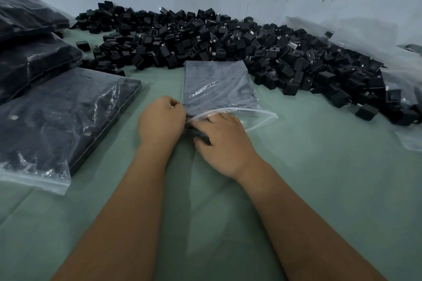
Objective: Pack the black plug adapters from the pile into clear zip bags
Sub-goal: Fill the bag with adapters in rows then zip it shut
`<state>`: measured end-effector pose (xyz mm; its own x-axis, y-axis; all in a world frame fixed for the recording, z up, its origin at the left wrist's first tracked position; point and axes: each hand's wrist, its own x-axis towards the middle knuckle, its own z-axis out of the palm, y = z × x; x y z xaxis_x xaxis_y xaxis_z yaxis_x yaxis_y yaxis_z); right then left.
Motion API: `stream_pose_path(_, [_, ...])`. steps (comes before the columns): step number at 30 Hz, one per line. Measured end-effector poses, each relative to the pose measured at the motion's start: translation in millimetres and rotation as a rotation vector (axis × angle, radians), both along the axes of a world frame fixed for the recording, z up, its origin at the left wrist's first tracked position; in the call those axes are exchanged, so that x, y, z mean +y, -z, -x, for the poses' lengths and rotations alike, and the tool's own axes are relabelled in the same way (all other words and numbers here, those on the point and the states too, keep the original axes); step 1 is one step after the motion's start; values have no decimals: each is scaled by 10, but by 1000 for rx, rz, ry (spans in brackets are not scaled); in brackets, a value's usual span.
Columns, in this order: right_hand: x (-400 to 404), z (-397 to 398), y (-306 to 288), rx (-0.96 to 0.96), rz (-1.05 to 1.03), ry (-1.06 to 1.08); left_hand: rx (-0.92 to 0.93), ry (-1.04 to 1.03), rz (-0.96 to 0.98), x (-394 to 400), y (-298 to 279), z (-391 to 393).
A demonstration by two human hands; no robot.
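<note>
— Where is the bag being filled?
— The clear plastic zip bag (pixel 219 89) lies on the green-covered bench (pixel 296 166), mouth toward the person, dark contents inside.
— And the hands?
— The left hand (pixel 161 118) is curled, pinching the bag's mouth edge at its 9 o'clock corner. The right hand (pixel 225 141) is curled around black plug adapters (pixel 202 138) at the mouth.
— The supply?
— The pile of black square plug adapters (pixel 228 45) spreads from 11 to 3 o'clock; filled clear bags (pixel 64 114) sit at 9.
</note>
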<state>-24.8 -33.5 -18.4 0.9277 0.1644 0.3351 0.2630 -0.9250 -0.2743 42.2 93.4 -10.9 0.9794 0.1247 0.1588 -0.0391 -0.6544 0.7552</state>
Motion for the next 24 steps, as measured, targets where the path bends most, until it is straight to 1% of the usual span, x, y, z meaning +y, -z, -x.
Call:
stream_pose_path(3, [-9, -5, 27, 4, 23, -21, -18, 11, -101, -5, 16, -20])
stream_pose_path(5, [3, -7, 47, 12, 69, -26, -17, -24, -120, -2, 19, -30])
stream_pose_path(7, [11, -14, 69, 21, 115, -24, -52, -75, -56, 24, 19, -37])
stream_pose_path(8, [12, -16, 72, 23, 128, -30, -82, -73, 19, 35, 18, -50])
stream_pose_path(10, [2, -14, 74, 33, 129, -34, -121, 35, 204, 8, 13, -72])
stream_pose_path(11, [-3, -15, 70, 27, 134, -33, -122, 145, 240, -23, 18, -73])
stream_pose_path(13, [-4, -5, 43, -25, 145, -30, -108, 337, 183, -88, 62, -88])
stream_pose_path(15, [-6, 33, -31, -177, 50, -29, -95, 402, 124, -112, 93, -119])
stream_pose_path(16, [-24, 44, -74, -299, -29, -7, -86, 414, 113, -99, 103, -134])
stream_pose_path(18, [-131, 30, -182, -508, -186, 123, -84, 448, 122, -63, 116, -150])
stream_pose_path(19, [-224, -8, -235, -551, -277, 200, -95, 472, 131, -52, 118, -150])
stream_pose_path(22, [-667, -232, -320, -539, -558, 439, -131, 542, 143, -58, 115, -107])
stream_pose_path(24, [-1031, -387, -267, -395, -590, 604, -133, 570, 168, -70, 107, -87])
